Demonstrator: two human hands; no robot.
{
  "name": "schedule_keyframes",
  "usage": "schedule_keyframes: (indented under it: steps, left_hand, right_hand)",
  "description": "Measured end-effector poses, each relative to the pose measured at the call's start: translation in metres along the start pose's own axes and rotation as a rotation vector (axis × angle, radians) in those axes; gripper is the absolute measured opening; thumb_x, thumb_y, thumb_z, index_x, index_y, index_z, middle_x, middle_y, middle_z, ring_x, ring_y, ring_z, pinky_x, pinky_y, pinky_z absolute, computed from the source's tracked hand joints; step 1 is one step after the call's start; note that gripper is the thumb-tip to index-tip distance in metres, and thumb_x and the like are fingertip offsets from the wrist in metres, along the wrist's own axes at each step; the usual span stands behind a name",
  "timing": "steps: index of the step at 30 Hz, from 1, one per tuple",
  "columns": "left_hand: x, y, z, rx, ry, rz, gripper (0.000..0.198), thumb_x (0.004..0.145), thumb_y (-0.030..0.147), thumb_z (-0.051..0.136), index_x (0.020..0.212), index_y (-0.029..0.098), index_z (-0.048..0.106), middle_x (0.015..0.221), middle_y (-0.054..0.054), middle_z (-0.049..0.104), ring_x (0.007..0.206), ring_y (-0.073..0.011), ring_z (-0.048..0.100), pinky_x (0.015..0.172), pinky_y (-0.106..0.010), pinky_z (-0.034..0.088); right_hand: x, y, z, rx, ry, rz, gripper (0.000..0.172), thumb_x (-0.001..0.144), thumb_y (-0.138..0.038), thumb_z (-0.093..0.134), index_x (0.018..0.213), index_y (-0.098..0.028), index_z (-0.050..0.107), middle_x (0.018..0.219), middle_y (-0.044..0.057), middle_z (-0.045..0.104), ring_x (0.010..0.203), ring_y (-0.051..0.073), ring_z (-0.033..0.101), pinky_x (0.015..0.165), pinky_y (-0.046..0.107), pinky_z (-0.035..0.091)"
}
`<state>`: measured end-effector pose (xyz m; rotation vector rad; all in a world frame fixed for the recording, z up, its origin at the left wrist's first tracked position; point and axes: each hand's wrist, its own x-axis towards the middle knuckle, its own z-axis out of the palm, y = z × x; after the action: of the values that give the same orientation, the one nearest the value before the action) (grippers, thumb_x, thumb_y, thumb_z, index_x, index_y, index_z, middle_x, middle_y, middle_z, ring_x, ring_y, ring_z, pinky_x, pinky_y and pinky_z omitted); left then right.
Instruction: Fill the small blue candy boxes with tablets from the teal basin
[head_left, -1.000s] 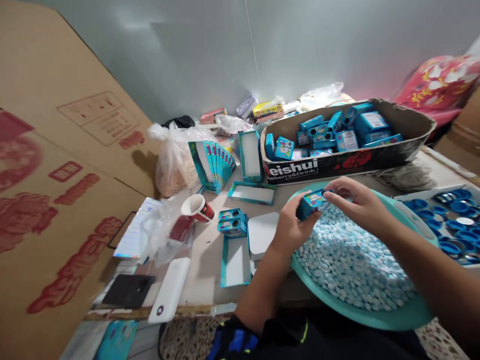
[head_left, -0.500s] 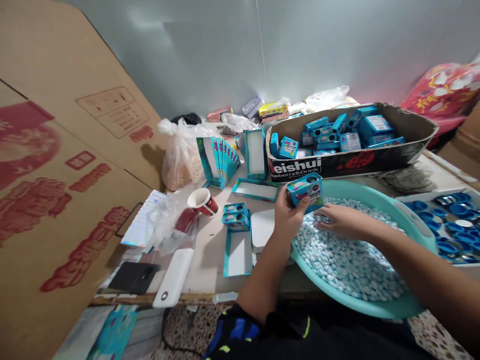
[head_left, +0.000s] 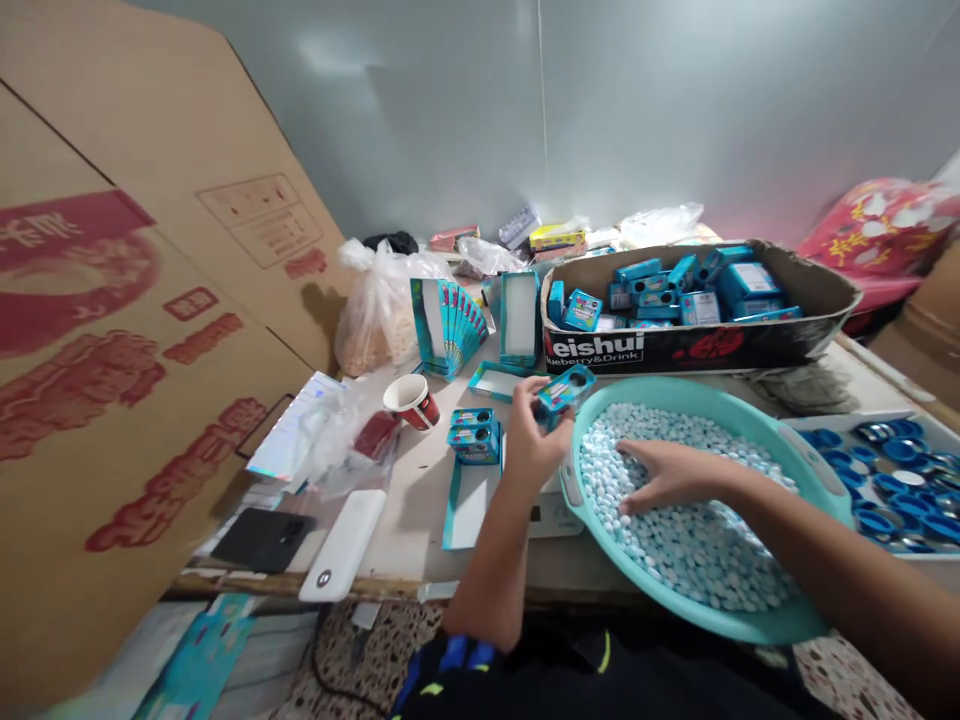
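My left hand point(head_left: 534, 445) is closed around a small blue candy box point(head_left: 564, 388), tilted so that the dark round spot on its top shows. It is held just beyond the left rim of a turquoise basin point(head_left: 626, 575). Small white and pale-blue candies point(head_left: 697, 545) fill the basin. On them rests my right hand point(head_left: 667, 472), thumb and fingers spread; its fingertips touch the candies. Left of my left forearm, two similar boxes point(head_left: 475, 442) stand side by side in a shallow blue display tray point(head_left: 471, 505). A white flat device point(head_left: 556, 520) is partly hidden behind that forearm.
Behind the basin, a black-fronted carton point(head_left: 675, 350) holds several blue boxes. A white tray point(head_left: 825, 440) of round blue lids sits at right. Fanned display trays point(head_left: 450, 325), a paper cup point(head_left: 412, 402), a white power bank point(head_left: 343, 545) and a large carton point(head_left: 172, 400) are leftward.
The candy box in my left hand has moved left, away from above the candies, and tipped over. My right hand has come away from the box, and its fingers have spread over the candies.
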<state>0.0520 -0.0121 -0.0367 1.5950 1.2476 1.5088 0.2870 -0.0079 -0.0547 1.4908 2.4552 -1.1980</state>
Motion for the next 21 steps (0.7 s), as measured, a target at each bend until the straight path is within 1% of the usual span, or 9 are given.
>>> schedule_keyframes:
  steps: [3,6,8,10,12,14,17,19,21]
  left_hand:
    - [-0.008,-0.002,-0.023,0.074,0.091,-0.048,0.052,0.076,0.016,0.073,0.123,0.024,0.053,0.116,-0.007,0.063,0.1,-0.0208,0.067,0.093,-0.037,0.055]
    - [-0.018,-0.008,-0.033,0.162,0.154,-0.117,0.04,0.073,0.015,0.072,0.109,0.022,0.055,0.105,-0.004,0.063,0.096,-0.0204,0.065,0.092,-0.037,0.053]
    - [-0.023,-0.014,-0.035,0.236,0.127,-0.186,0.039,0.07,0.016,0.074,0.103,0.022,0.054,0.101,-0.003,0.063,0.097,-0.0214,0.064,0.092,-0.037,0.053]
    - [-0.026,-0.02,-0.037,0.269,0.052,-0.235,0.041,0.068,0.016,0.076,0.103,0.022,0.055,0.105,-0.005,0.065,0.103,-0.0231,0.064,0.096,-0.039,0.052]
    - [-0.027,-0.024,-0.039,0.251,-0.01,-0.254,0.045,0.069,0.021,0.08,0.109,0.022,0.058,0.113,-0.007,0.066,0.111,-0.0249,0.064,0.102,-0.042,0.05]
    - [-0.026,-0.024,-0.043,0.199,-0.04,-0.251,0.053,0.071,0.029,0.083,0.118,0.022,0.058,0.123,-0.011,0.066,0.12,-0.0264,0.063,0.107,-0.043,0.048]
    - [-0.018,-0.014,-0.053,0.09,-0.036,-0.157,0.056,0.079,0.04,0.08,0.127,0.023,0.057,0.133,-0.013,0.065,0.127,-0.0264,0.062,0.108,-0.042,0.049]
    - [-0.006,-0.004,-0.062,0.078,0.025,-0.024,0.045,0.087,0.044,0.073,0.125,0.022,0.059,0.128,-0.012,0.068,0.122,-0.0246,0.065,0.106,-0.04,0.051]
    - [0.009,0.001,-0.071,0.166,0.101,0.098,0.034,0.094,0.045,0.064,0.118,0.021,0.064,0.118,-0.01,0.071,0.112,-0.0222,0.069,0.103,-0.038,0.053]
  right_hand:
    - [0.002,-0.002,0.002,-0.033,-0.006,-0.002,0.108,0.066,-0.071,0.08,0.155,-0.015,0.051,0.156,0.019,0.051,0.142,0.043,0.049,0.117,0.051,0.042]
    - [0.004,-0.002,0.002,-0.004,-0.015,0.03,0.107,0.064,-0.065,0.083,0.154,-0.016,0.052,0.154,0.018,0.054,0.139,0.042,0.052,0.115,0.049,0.044]
    - [0.003,-0.005,0.001,0.008,-0.001,0.033,0.102,0.064,-0.06,0.084,0.152,-0.017,0.054,0.151,0.017,0.057,0.136,0.042,0.056,0.112,0.048,0.047]
    - [0.002,-0.009,0.001,0.006,0.021,0.022,0.096,0.066,-0.054,0.084,0.15,-0.017,0.056,0.148,0.017,0.06,0.133,0.041,0.058,0.109,0.048,0.049]
    - [0.0,-0.013,0.0,-0.013,0.04,0.007,0.091,0.067,-0.048,0.084,0.148,-0.017,0.057,0.147,0.018,0.061,0.132,0.041,0.059,0.108,0.048,0.049]
    - [0.0,-0.015,-0.001,-0.042,0.058,-0.013,0.083,0.07,-0.044,0.082,0.145,-0.016,0.06,0.144,0.017,0.063,0.13,0.04,0.061,0.106,0.046,0.051]
    - [0.0,-0.013,-0.003,-0.085,0.098,-0.042,0.069,0.073,-0.04,0.08,0.136,-0.018,0.067,0.132,0.016,0.071,0.118,0.04,0.068,0.097,0.045,0.055]
    - [0.001,-0.009,-0.005,-0.11,0.12,-0.054,0.058,0.074,-0.035,0.079,0.129,-0.019,0.071,0.123,0.014,0.075,0.11,0.038,0.071,0.089,0.042,0.057]
    - [0.002,-0.004,-0.008,-0.145,0.145,-0.061,0.046,0.075,-0.031,0.077,0.12,-0.021,0.074,0.115,0.012,0.077,0.101,0.034,0.073,0.082,0.038,0.056]
